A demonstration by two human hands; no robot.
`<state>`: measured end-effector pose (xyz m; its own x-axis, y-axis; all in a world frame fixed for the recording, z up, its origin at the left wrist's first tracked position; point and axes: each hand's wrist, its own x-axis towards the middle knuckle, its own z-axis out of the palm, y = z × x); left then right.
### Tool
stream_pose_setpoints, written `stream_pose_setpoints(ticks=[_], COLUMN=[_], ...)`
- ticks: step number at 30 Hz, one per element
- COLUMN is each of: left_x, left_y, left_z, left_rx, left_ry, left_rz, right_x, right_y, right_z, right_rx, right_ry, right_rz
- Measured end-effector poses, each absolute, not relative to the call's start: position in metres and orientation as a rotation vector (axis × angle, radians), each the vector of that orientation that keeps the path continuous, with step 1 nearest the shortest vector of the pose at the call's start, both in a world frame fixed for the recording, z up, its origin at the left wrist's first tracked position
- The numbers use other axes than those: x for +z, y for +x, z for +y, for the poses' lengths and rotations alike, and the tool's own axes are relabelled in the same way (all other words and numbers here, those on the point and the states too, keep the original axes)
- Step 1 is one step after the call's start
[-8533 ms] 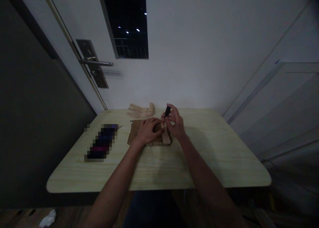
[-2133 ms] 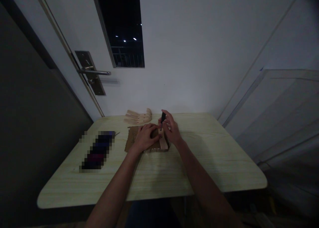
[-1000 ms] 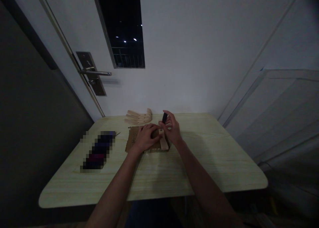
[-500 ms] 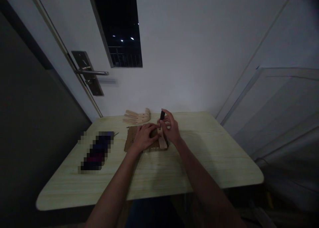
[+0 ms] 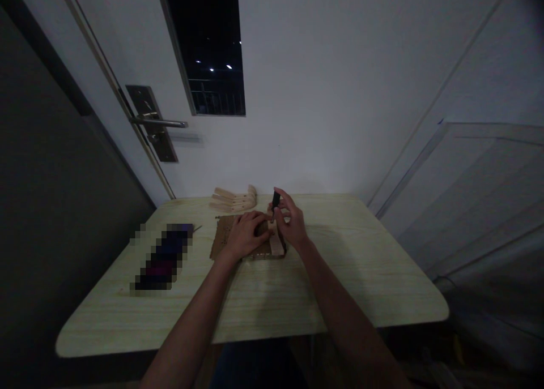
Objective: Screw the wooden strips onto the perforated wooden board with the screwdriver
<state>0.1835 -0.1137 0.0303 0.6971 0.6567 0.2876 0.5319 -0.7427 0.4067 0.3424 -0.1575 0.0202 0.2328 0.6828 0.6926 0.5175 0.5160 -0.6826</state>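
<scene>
Palm down, my left hand [image 5: 245, 234] rests on a piece of brown cardboard [image 5: 220, 239], its thumb and index finger reaching across to hold a pale wooden strip [image 5: 276, 243] in place. My right hand [image 5: 293, 222] is closed round a small black-handled tool [image 5: 276, 200], which looks like a screwdriver. The tool stands nearly upright, with its lower end at the far end of the strip. Fingers partly hide that contact, so I cannot tell whether the tip is in the wood.
Several pale wooden pieces with small dark holes [image 5: 233, 199] lie together at the back of the table [image 5: 340, 287]. A blurred-out dark object [image 5: 164, 259] lies to the left, with a thin pointed item [image 5: 197, 229] beside it. A white door with a handle [image 5: 165, 123] stands behind.
The view has shifted slightly. The black-handled tool leans a little differently and sits slightly lower in my right hand. My left hand keeps its place on the strip and cardboard.
</scene>
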Motion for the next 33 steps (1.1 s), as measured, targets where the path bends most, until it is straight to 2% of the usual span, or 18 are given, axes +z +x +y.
stream_pose_setpoints(ticks=[9,17,24,33], left_x=[0.0308,0.0294,0.0311,0.0314], left_y=[0.1837,0.1842,0.183,0.1834], left_z=[-0.1136,-0.1121,-0.114,-0.114], left_rx=[0.583,0.582,0.582,0.603], left_ry=[2.635,2.635,2.621,2.613], left_rz=[0.941,0.921,0.938,0.92], right_x=[0.0155,0.0206,0.0175,0.0176], right_y=[0.3401,0.3406,0.3392,0.3419], right_z=[-0.152,-0.1578,-0.1517,-0.1566], right_rx=[0.129,0.273,0.214,0.197], right_ry=[-1.119,-1.081,-1.14,-1.105], right_rz=[-1.368,-1.426,-1.302,-1.426])
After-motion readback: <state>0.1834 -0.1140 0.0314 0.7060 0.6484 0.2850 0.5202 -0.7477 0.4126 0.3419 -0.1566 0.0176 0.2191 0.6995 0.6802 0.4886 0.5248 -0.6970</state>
